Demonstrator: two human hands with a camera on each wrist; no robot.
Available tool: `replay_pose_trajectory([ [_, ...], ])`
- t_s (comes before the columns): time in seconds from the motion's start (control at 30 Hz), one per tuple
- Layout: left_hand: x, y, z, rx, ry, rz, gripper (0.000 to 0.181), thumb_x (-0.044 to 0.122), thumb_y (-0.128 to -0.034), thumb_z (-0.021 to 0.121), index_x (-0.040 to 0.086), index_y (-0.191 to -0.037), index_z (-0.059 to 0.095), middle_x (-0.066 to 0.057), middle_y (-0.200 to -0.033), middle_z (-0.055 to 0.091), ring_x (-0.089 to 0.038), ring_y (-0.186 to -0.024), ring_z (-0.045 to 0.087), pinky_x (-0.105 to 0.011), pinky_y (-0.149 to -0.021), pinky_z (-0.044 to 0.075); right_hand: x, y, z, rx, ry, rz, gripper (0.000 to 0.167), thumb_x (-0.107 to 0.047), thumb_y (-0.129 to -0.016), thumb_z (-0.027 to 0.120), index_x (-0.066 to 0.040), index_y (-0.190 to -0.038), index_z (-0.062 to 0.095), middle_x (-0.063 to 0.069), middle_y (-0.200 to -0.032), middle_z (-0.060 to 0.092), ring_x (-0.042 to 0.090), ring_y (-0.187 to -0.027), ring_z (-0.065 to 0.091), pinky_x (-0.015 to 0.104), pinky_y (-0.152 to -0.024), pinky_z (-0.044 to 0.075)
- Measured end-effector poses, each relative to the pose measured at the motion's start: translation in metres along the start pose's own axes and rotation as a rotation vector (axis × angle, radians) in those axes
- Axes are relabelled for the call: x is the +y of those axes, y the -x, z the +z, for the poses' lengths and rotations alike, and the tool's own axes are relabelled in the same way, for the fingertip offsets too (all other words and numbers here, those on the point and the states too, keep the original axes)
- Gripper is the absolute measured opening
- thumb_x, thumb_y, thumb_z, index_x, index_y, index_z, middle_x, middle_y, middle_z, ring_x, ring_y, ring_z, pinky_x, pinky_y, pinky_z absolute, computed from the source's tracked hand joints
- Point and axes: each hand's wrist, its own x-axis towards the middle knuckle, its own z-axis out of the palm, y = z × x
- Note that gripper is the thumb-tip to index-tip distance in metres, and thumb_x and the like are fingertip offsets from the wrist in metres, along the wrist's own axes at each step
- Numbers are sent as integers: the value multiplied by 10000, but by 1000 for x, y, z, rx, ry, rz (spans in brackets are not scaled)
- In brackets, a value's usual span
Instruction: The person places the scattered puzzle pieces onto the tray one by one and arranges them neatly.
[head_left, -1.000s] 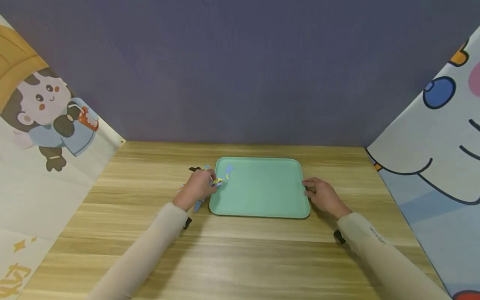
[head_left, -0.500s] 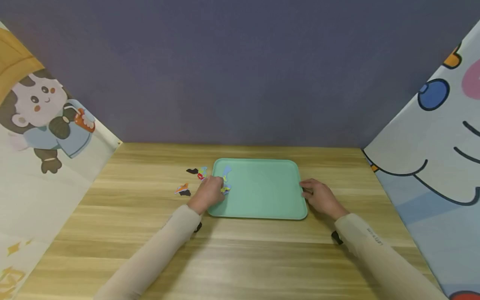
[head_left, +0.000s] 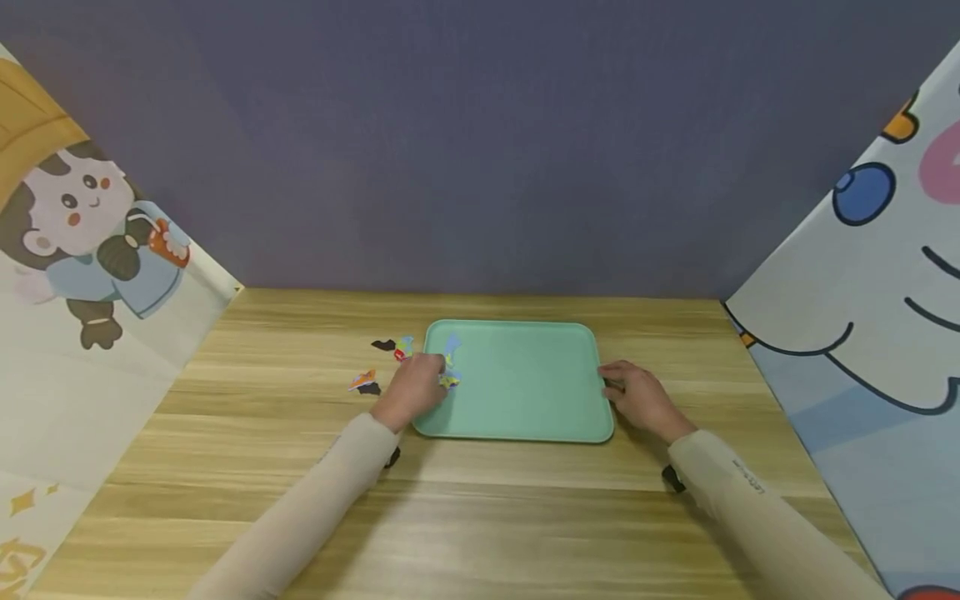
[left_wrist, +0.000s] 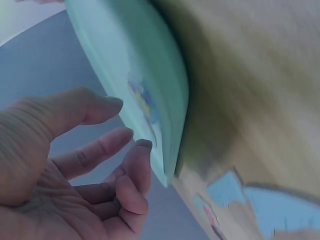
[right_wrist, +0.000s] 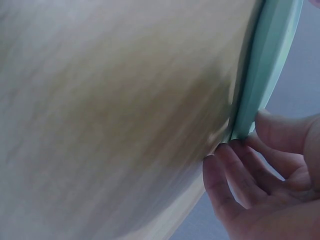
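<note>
A pale green tray [head_left: 525, 383] lies on the wooden table, with a light blue piece [head_left: 452, 343] and a yellow and blue piece [head_left: 449, 381] near its left side. Over that left edge is my left hand [head_left: 412, 387]; the left wrist view shows its thumb apart from loosely bent fingers, nothing between them. At the opposite edge my right hand [head_left: 641, 400] grips the tray's side, thumb at the rim and fingertips low by the base. The left wrist view also has the yellow and blue piece [left_wrist: 142, 100] flat on the tray.
Left of the tray lie a black piece [head_left: 383, 344], a red and green piece [head_left: 401, 350] and an orange piece [head_left: 363, 380] beside a dark one. Light blue pieces [left_wrist: 282, 210] show on the table in the left wrist view. A dark wall [head_left: 480, 150] stands behind.
My left hand has moved rightward onto the tray, let go of the yellow and blue piece there, then drawn back slightly. The right hand stays at the tray's right edge.
</note>
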Motion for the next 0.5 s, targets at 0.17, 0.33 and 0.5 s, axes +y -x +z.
replay_pose_trajectory([
  [0.17,-7,2,-13,50,22,-6,272,90,-788,740,-37,-1014,657,-171,-1003,657,-257,-808,607,-365,-681,503,0,-1,-1,6,17,-11,409,-40,-899,615,85,-1278,525,218,-1287,508,414,-1186,454,525,-954,384],
  [0.33,-17,5,-21,80,33,-25,268,106,-809,720,-36,-1029,660,-151,-922,661,-181,-603,545,-326,-576,478,0,-2,-3,5,25,-5,406,-32,-899,613,84,-1278,525,218,-1288,506,413,-1188,453,523,-959,382],
  [0.5,-27,11,-24,88,35,-46,263,96,-815,713,-42,-1032,657,-117,-764,639,-136,-482,505,-306,-540,468,0,-1,-1,3,13,6,397,-28,-895,616,85,-1266,536,215,-1280,511,413,-1178,465,519,-951,392],
])
